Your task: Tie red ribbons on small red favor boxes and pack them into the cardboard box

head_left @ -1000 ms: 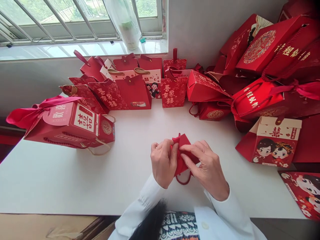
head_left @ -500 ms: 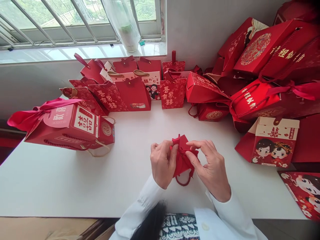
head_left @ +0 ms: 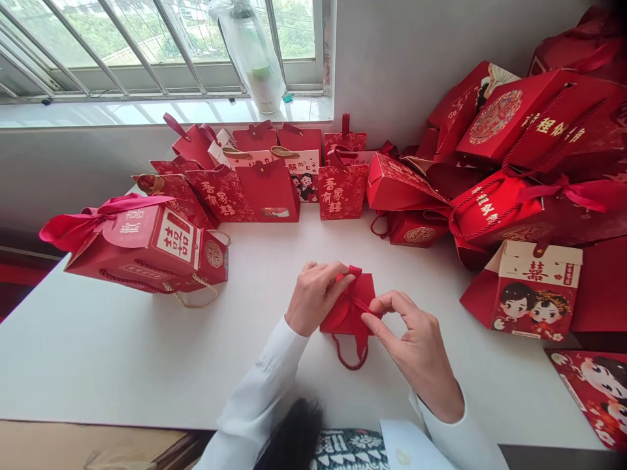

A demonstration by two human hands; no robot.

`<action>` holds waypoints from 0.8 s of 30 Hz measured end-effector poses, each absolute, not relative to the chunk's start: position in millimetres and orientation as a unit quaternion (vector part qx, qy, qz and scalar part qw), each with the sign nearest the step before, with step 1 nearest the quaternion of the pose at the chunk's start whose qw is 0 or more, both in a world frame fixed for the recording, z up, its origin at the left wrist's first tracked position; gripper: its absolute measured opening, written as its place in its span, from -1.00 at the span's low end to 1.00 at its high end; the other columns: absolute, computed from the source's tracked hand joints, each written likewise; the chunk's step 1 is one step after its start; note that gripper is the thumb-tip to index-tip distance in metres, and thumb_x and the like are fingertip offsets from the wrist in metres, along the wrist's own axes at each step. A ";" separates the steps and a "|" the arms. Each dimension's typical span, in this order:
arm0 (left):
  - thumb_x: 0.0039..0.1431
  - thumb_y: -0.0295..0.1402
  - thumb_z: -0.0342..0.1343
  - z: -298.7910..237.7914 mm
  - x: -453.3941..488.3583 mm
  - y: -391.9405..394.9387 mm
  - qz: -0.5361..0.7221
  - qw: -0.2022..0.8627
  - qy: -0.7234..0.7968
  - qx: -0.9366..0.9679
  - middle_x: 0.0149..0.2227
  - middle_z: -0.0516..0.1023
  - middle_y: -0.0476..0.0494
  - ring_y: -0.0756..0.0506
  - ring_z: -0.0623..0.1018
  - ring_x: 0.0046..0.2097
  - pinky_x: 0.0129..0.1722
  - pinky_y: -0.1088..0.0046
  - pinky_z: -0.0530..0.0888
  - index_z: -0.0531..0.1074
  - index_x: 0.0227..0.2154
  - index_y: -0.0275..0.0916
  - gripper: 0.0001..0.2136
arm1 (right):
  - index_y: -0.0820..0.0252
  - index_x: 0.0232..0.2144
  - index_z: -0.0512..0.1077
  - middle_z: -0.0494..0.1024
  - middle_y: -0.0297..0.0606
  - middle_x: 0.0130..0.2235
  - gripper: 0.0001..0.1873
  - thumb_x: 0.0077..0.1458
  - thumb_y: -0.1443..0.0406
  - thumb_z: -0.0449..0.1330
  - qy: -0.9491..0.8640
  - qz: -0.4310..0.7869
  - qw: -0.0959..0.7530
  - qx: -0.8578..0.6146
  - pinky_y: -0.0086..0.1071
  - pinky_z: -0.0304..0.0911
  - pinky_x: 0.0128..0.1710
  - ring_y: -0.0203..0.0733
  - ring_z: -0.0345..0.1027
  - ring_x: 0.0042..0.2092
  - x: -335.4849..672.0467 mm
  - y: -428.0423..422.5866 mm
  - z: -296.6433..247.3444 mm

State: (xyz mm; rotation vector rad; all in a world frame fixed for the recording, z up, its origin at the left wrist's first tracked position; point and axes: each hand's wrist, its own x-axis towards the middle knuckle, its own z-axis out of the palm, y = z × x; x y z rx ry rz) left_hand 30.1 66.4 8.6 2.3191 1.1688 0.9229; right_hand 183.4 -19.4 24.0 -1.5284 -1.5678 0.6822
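A small red gift box [head_left: 365, 287] stands on the white table in front of me, with a red ribbon [head_left: 351, 299] tied across its top. My left hand [head_left: 313, 295] pinches one loop of the ribbon at the box's upper left. With thumb and forefinger, my right hand [head_left: 409, 336] grips another part of the ribbon at the right. A ribbon tail hangs down the near side. Below it, a dark red cord handle [head_left: 349, 364] curves out onto the table. My fingers cover part of the box's left and right edges.
Several red gift bags [head_left: 272, 192] stand along the wall under the window. To the left lies a larger red box [head_left: 132, 245] with a bow. More red boxes [head_left: 509, 117] are piled at the right. A plastic-wrapped bottle [head_left: 262, 78] stands on the sill above the white table [head_left: 122, 365].
Both hands have drawn slightly apart, pulling the ribbon outward. The box has turned a little, and its knot shows more plainly. The camera view has shifted slightly.
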 end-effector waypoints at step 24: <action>0.12 -0.41 0.16 11.0 14.4 -9.8 0.336 0.146 0.556 0.746 -0.28 0.39 -0.11 -0.13 0.36 -0.18 -0.23 0.36 0.39 0.33 -0.27 -0.20 -0.86 | 0.03 -0.04 0.37 0.38 -0.23 0.00 -0.70 0.21 0.40 0.03 -0.749 0.195 0.386 -0.502 -0.18 0.24 0.00 -0.10 0.22 0.05 194.7 23.7 20.1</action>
